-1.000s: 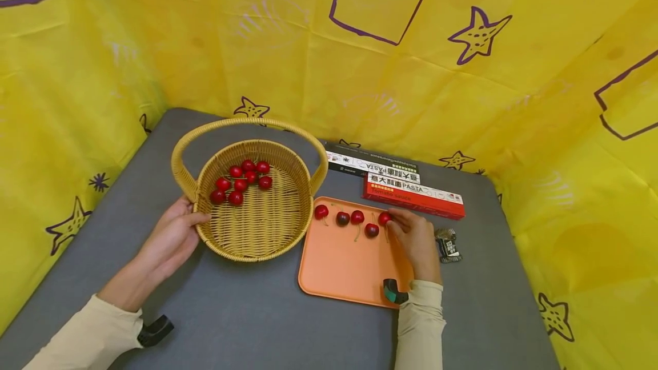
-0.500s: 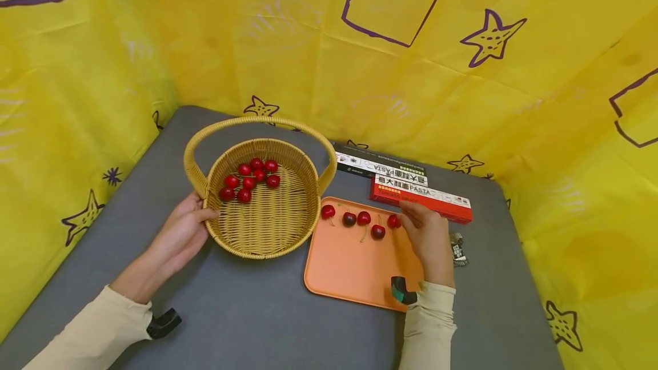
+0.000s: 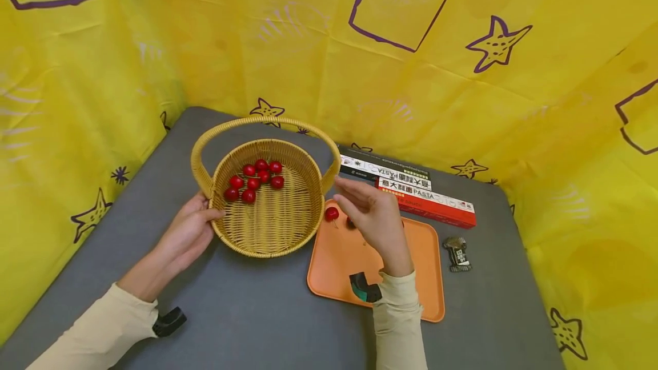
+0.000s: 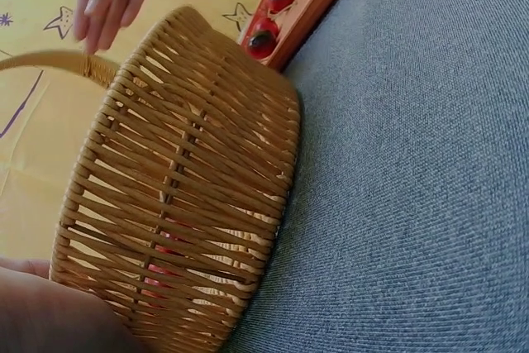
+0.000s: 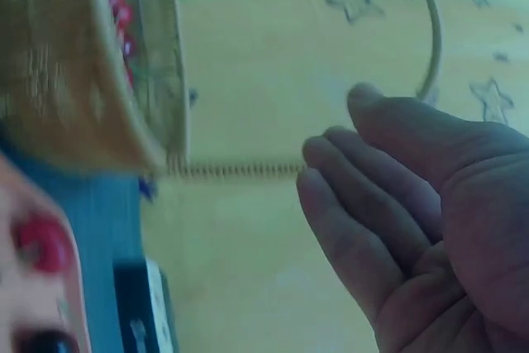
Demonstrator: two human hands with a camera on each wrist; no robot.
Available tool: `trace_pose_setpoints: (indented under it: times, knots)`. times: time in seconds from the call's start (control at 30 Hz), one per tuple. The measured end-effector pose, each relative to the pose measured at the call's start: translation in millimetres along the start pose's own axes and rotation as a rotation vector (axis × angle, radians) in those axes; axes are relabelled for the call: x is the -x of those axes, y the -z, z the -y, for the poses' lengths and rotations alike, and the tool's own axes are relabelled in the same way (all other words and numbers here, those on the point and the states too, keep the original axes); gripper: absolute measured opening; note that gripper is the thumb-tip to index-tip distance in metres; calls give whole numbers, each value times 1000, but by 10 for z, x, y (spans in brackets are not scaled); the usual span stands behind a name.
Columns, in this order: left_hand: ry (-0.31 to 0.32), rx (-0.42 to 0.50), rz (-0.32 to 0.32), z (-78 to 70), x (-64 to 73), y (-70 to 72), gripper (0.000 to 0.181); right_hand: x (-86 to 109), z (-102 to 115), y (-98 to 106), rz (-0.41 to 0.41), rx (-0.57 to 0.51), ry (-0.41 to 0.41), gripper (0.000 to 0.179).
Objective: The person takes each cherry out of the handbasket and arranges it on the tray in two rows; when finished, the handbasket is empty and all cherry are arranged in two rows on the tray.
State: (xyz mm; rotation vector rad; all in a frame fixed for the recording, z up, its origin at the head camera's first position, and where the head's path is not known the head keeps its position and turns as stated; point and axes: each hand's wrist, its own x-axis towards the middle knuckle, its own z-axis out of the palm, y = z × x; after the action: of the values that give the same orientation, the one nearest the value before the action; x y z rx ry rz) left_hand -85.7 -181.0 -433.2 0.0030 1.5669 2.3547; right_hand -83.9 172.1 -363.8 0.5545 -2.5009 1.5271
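Note:
My left hand (image 3: 190, 230) grips the near-left rim of a round wicker basket (image 3: 272, 233), its thumb over the edge. A tall arched handle spans the basket, and several red cherries (image 3: 263, 176) lie together inside. In the left wrist view the woven basket wall (image 4: 182, 171) is tilted. My right hand (image 3: 375, 221) hovers above an orange tray (image 3: 334, 273), fingertips near the basket's right handle base. Its fingers (image 5: 355, 245) are extended, thumb apart, with nothing visible between them. One cherry (image 3: 331, 214) shows on the tray's far-left corner; the hand hides most of the others.
Behind the tray lie a black pasta box (image 3: 360, 171) and a red pasta box (image 3: 437, 210). A small dark toy-like object (image 3: 457, 254) sits right of the tray. Yellow patterned cloth (image 3: 308, 61) surrounds the grey tabletop (image 3: 257, 307).
My right hand has left the cherry at the tray's right and moved left toward the basket, fingers now extended. My left hand keeps its hold on the basket. The head view has shifted slightly.

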Motion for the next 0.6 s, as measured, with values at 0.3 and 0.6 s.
trace_pose_setpoints:
  times: [0.3, 0.6]
  knots:
    - [-3, 13, 0, -7, 0, -9, 81, -198, 189, -529, 161, -19, 92, 41]
    - [-6, 8, 6, -1, 9, -7, 81, -504, -5, -1068, 360, 131, 67, 50]
